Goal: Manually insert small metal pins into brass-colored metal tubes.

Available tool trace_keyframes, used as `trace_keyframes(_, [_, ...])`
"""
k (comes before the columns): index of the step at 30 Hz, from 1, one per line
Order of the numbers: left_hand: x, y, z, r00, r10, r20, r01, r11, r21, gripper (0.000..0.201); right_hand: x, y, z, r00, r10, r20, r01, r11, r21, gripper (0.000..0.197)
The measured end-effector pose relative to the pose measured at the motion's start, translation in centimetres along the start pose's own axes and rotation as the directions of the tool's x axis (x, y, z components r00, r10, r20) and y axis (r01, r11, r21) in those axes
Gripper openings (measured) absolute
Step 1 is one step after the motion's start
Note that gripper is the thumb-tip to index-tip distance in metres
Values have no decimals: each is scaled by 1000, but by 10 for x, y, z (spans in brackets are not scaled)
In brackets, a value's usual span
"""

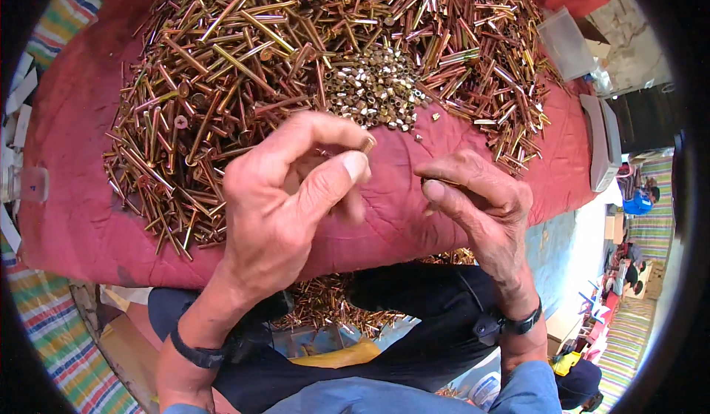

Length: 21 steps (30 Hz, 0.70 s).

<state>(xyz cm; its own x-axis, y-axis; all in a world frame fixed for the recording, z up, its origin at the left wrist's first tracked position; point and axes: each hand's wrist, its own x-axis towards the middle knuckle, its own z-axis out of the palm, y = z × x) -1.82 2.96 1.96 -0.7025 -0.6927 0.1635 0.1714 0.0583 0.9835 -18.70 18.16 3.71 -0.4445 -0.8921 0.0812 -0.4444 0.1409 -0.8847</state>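
Here we are at the heap of nuts, small and brassy, and everything is arranged around it. Long bolts sprawl to its left, shorter bolts bank up on its right, and all of it sits on a red cloth. One loose nut lies on the cloth just below the heap.

Now the hands! The left hand is below and to the left of the heap, thumb and forefinger pinching a small metal piece, only its end peeping out past the thumb: a nut, by the look of it, though the fingers cover most of it. Across on the heap's lower right, the right hand has thumb and forefinger drawn close together; something slim may be between them, but I can't tell.

So which step is this? I'd call it joining, a nut being brought to a bolt, with the two hands near each other but apart. The next move, in my judgement, calls for lining the two pieces up end to end, a steady pinch on the left, and a light twist to start them.
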Motion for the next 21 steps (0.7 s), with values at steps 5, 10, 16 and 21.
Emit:
trace_keyframes(5, [-18, -6, 3, 901, -382, 206, 427, 862, -271, 16, -3, 3, 2, 985, -159, 67, 162, 986, -35, 20])
trace_keyframes(10, [-24, -9, 2, 893, -377, 244, 427, 881, -203, 14, -8, -4, 9, 989, -93, 113, 86, 994, 66, 20])
trace_keyframes(16, [-27, -8, 0, 916, -327, 231, 365, 920, -141, 13, -8, -2, 10, 986, -115, 124, 106, 991, 80, 21])
trace_keyframes(21, [-31, -7, 1, 928, -292, 230, 328, 935, -133, 9, -4, -4, 18, 942, -292, 167, 295, 955, 6, 24])
